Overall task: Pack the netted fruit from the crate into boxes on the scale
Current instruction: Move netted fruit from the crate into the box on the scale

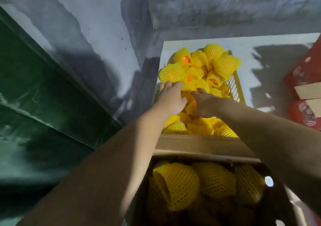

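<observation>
Both hands reach fwd into yellow crate (236,88) heaped w/ netted fruit (225,66). Left hand (171,98) lies palm-down on the pile, fingers fairly straight, grip released. Right hand (205,104) curls down into the fruit just beside it; grip state can't tell, fingertips hidden. Cardboard box (199,145) nearest the person holds more netted fruit. Red cartons (305,69) at right.
</observation>
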Demonstrator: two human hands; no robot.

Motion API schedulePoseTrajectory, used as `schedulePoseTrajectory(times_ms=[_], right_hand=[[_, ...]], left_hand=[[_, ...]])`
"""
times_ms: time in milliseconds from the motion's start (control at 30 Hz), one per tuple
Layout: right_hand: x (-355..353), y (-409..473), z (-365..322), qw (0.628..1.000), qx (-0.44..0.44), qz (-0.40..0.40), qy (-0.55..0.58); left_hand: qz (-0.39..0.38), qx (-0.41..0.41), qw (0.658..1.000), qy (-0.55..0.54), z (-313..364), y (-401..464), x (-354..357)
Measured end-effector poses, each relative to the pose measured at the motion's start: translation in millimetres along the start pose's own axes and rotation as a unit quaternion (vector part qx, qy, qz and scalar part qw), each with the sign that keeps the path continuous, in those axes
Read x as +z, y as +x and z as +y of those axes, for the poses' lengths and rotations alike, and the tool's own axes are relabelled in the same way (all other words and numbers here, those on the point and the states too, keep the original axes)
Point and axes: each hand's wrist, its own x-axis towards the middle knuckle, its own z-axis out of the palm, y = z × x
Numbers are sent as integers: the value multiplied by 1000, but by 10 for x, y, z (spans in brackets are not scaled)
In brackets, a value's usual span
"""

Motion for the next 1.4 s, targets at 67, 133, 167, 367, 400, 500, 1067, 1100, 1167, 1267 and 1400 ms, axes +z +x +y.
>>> schedulePoseTrajectory(times_ms=[67,133,167,367,400,500,1067,1100,1167,1267,1400], right_hand=[[140,178,88,1000,-1,-25,1],[339,267,139,999,-14,-30,-25],[414,285,142,998,-21,-24,-57],[328,289,-34,993,-13,-19,-117],[302,256,-70,991,-13,-5,-131],[176,140,-168,986,-7,32,-166],[-249,-2165,-266,953,-7,244,181],[-149,-2351,-288,935,-19,260,240],[46,-2657,-327,895,-24,296,332],[306,-3000,-386,846,-16,358,394],[543,-3292,-427,821,15,411,397]], left_hand=[[-25,-15,997,75,-128,209,76],[-35,-12,991,132,-229,335,192],[-33,-7,987,156,-240,365,270],[-59,-58,988,127,-187,381,622],[-44,-58,991,110,-206,385,626],[23,-45,994,100,-227,381,625],[84,76,978,-174,14,-838,-245],[100,92,968,-211,32,-1074,-302],[127,115,948,-268,57,-1574,-396],[122,123,930,-325,86,-2264,-451],[98,133,934,-316,280,-2880,-315]])
